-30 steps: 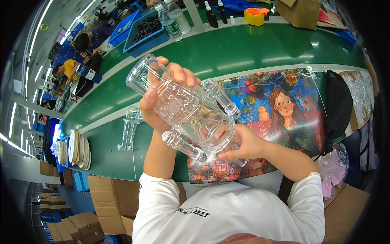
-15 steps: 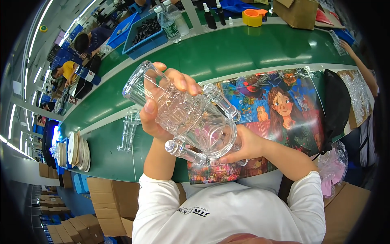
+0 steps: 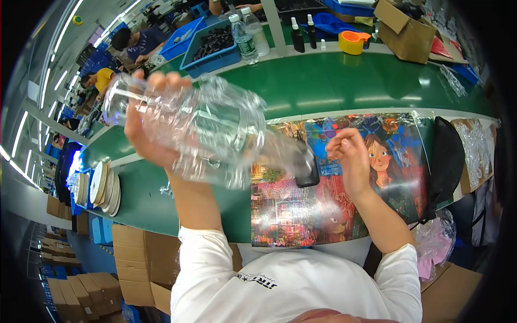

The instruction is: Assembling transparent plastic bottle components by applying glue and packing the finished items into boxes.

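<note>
My left hand (image 3: 153, 126) is wrapped round the neck of a clear glass water pipe (image 3: 231, 132), smeared by motion. The pipe is tilted almost level above the bench, its mouth to the left and its wide base to the right. Just past the base, a blurred, clear tapering shape runs to a dark block-like piece (image 3: 308, 171) over the picture mat (image 3: 334, 204); I cannot tell whether it joins the pipe. My right hand (image 3: 349, 156) hovers over the mat with loosely bent fingers apart, holding nothing. Beside my left forearm, a bit of a clear piece (image 3: 166, 189) shows on the bench.
Across the green bench (image 3: 344, 81) stand a blue bin (image 3: 212, 56) of black parts, bottles (image 3: 245, 43), dark spray bottles (image 3: 297, 36), a tape roll (image 3: 351, 43) and a carton (image 3: 405, 32). Pale round discs (image 3: 107, 188) stand at left, a black bag (image 3: 447, 156) at right. Other people work far left.
The pipe has swung left and flatter in my left hand. My right hand has let go of its base and moved up and right. The dark piece has come into view.
</note>
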`<action>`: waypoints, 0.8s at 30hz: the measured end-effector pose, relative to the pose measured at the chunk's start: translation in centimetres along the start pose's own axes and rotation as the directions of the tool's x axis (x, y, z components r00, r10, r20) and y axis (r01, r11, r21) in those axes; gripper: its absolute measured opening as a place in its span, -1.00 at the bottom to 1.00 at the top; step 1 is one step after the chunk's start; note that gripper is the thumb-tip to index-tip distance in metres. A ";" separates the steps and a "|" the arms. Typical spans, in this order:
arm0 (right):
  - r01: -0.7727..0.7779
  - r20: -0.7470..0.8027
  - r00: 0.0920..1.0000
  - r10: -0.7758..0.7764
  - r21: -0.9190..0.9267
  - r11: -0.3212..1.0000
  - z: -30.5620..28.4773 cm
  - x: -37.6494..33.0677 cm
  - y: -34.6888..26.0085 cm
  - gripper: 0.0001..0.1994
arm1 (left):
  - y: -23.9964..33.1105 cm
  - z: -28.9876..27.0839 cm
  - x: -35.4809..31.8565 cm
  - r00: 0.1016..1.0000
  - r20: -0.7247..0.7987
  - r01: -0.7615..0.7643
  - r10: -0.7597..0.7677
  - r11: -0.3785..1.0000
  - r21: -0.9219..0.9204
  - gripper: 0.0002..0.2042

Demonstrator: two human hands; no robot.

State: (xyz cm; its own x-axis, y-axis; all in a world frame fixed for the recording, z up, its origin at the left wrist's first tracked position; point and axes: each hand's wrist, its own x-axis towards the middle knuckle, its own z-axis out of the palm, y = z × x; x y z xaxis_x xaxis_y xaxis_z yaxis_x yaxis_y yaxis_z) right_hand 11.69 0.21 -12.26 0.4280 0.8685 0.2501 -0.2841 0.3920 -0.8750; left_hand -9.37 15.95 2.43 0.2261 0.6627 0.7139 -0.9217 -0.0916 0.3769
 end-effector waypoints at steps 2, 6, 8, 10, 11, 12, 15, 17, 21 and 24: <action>0.017 0.001 1.000 -0.017 -0.068 0.998 0.1 0.1 -0.2 -0.80 | -0.8 -0.3 2.8 0.989 0.124 -0.134 0.078 0.820 0.556 -0.47; 0.073 0.021 0.997 -0.070 -0.280 0.957 0.8 -0.4 -0.2 -0.88 | -6.8 -2.1 7.2 0.916 0.306 -0.315 -0.261 0.008 0.949 -0.46; 0.126 0.077 0.992 -0.103 -0.423 0.897 1.0 -0.5 0.4 -0.89 | -10.7 -5.8 8.0 0.852 0.291 -0.423 -0.436 -0.244 0.872 -0.47; 0.144 0.110 0.988 -0.107 -0.430 0.891 1.4 -0.6 0.7 -0.89 | -13.3 -10.5 8.1 0.783 0.226 -0.466 -0.579 -0.307 0.830 -0.45; 0.142 0.100 0.989 -0.108 -0.453 0.880 1.2 -0.6 0.8 -0.89 | -15.2 -12.7 7.9 0.740 0.165 -0.467 -0.652 -0.321 0.824 -0.43; 0.143 0.092 0.989 -0.112 -0.474 0.869 1.1 -0.5 0.8 -0.89 | -16.7 -14.5 7.4 0.724 0.115 -0.428 -0.680 -0.312 0.849 -0.44; 0.158 0.095 0.987 -0.127 -0.501 0.851 0.8 -0.9 0.8 -0.90 | -19.4 -15.4 6.0 0.688 -0.022 -0.331 -0.725 -0.340 0.881 -0.43; 0.158 0.090 0.987 -0.130 -0.514 0.843 0.7 -1.0 0.7 -0.90 | -20.4 -15.5 5.0 0.664 -0.001 -0.361 -0.748 -0.321 0.876 -0.42; 0.201 0.115 0.980 -0.165 -0.551 0.810 1.2 -1.1 0.6 -0.90 | -21.6 -17.9 4.1 0.628 0.031 -0.441 -0.777 -0.324 0.837 -0.40; 0.229 0.144 0.973 -0.178 -0.569 0.790 1.0 -0.9 0.5 -0.90 | -22.3 -18.1 3.9 0.633 0.039 -0.472 -0.773 -0.345 0.811 -0.39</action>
State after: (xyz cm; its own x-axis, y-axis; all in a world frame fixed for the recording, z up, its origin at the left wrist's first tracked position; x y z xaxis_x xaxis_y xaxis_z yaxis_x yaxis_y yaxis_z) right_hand 10.26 -0.10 -12.48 0.3433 0.8192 0.4594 0.3622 0.3358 -0.8695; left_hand 6.36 34.02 -13.80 0.8681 0.4614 0.1829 0.4674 -0.8840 0.0119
